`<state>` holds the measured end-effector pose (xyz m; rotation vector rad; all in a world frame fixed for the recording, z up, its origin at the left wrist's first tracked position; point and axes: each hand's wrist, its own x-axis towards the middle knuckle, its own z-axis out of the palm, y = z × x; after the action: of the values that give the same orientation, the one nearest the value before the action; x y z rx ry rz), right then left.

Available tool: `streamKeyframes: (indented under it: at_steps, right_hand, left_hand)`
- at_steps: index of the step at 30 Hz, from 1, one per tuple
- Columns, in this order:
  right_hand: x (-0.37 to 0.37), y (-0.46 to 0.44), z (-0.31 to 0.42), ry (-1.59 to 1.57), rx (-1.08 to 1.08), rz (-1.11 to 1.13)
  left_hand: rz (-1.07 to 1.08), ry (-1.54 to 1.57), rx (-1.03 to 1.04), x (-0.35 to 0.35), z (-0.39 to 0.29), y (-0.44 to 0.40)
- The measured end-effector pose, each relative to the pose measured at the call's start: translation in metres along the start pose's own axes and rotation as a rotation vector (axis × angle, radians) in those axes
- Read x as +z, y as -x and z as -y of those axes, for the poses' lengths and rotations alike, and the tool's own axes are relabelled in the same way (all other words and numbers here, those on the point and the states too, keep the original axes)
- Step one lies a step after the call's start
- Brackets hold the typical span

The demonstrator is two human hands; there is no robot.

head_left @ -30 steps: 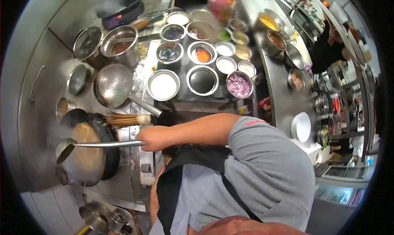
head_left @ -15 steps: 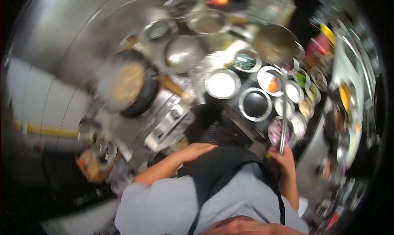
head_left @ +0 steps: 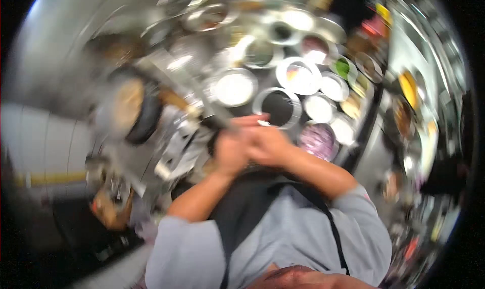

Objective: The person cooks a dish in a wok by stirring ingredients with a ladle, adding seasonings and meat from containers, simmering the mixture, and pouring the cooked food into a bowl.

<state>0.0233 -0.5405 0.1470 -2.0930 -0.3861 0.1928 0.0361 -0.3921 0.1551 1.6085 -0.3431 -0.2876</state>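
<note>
My left hand (head_left: 232, 150) and my right hand (head_left: 268, 143) are together in front of my apron, both closed at the end of a long-handled ladle (head_left: 177, 77). Motion smears the fingers, and the hands partly hide each other. The ladle's handle runs up and left from them, and its blurred brownish bowl hangs above a dark wok (head_left: 144, 112) at the left. Pale food or liquid (head_left: 127, 103) shows in the wok. A perforated strainer (head_left: 192, 51) lies behind the handle. Just beyond my hands is a white-rimmed round container (head_left: 278, 110) with a dark inside.
Several round containers stand to the right, including one of chopped purple onion (head_left: 317, 140), one with green pieces (head_left: 342, 67) and a white-filled one (head_left: 235, 88). A metal counter (head_left: 371, 147) with dishes runs along the right. A yellow pipe (head_left: 55, 178) crosses the left wall.
The ladle has swung from the containers on the right to above the wok on the left. My right hand moved left with it, and my left hand came up from my apron to join it.
</note>
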Motion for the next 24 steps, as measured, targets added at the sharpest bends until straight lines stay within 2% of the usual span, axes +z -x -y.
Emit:
streamKeyframes:
  at_steps: [1,2,3,4,5,6,7,8,9,10,11,12,14,16,17,19,20,22,24]
  right_hand:
    - [0.014,-0.001,-0.009,0.042,-0.149,-0.206]
    - [0.02,-0.004,-0.015,0.121,-0.23,-0.201]
    - [0.02,0.0,-0.022,0.159,-0.377,-0.252]
    - [0.011,0.008,-0.028,0.201,-0.316,-0.175]
    - [-0.002,0.016,-0.038,0.19,-0.25,-0.243]
    - [-0.017,0.026,-0.052,0.172,-0.189,-0.299]
    - [-0.026,0.041,-0.079,0.199,-0.123,-0.501]
    - [-0.05,0.048,-0.115,0.176,-0.07,-0.623]
    - [-0.079,0.056,-0.131,0.04,0.296,-0.679]
    - [-0.11,0.065,-0.169,0.175,0.354,-0.772]
    - [-0.143,0.069,-0.193,0.196,0.447,-0.854]
    - [-0.171,0.072,-0.216,0.398,0.457,-0.918]
    - [-0.219,0.061,-0.241,0.487,0.497,-0.81]
    - [-0.246,0.039,-0.287,0.517,0.608,-0.589]
    - [-0.255,0.027,-0.306,0.505,0.59,-0.575]
    - [-0.262,0.007,-0.328,0.58,0.626,-0.249]
    - [-0.262,-0.001,-0.332,0.576,0.607,-0.236]
    - [-0.265,-0.01,-0.336,0.728,0.798,-0.07]
    - [-0.265,-0.011,-0.342,0.765,0.79,-0.123]
  left_hand:
    - [-0.126,0.229,-0.09,-0.003,0.017,0.0]
    - [-0.173,-0.017,-0.043,-0.009,-0.001,-0.001]
    - [-0.339,0.126,-0.111,-0.018,0.001,0.001]
    - [-0.517,0.277,-0.153,-0.026,0.003,0.003]
    - [-0.764,0.204,-0.242,-0.052,0.015,0.001]
    - [-0.686,0.278,-0.229,-0.095,0.031,0.015]
    - [-0.834,0.109,-0.222,-0.115,0.039,0.035]
    - [-0.856,0.064,-0.214,-0.129,0.036,0.05]
    - [-0.95,0.018,-0.298,-0.147,0.034,0.066]
    - [-0.896,-0.093,-0.348,-0.166,0.037,0.091]
    - [-0.939,-0.155,-0.353,-0.185,0.047,0.117]
    - [-0.952,-0.153,-0.442,-0.191,0.045,0.136]
    - [-1.037,-0.121,-0.493,-0.169,0.032,0.155]
    - [-1.003,-0.109,-0.586,-0.165,0.034,0.186]
    - [-1.081,-0.13,-0.589,-0.149,0.028,0.186]
    - [-1.136,-0.131,-0.545,-0.139,0.027,0.196]
    - [-1.164,-0.126,-0.497,-0.134,0.026,0.199]
    - [-1.186,-0.125,-0.52,-0.132,0.018,0.204]
    - [-1.194,-0.097,-0.487,-0.134,0.017,0.209]
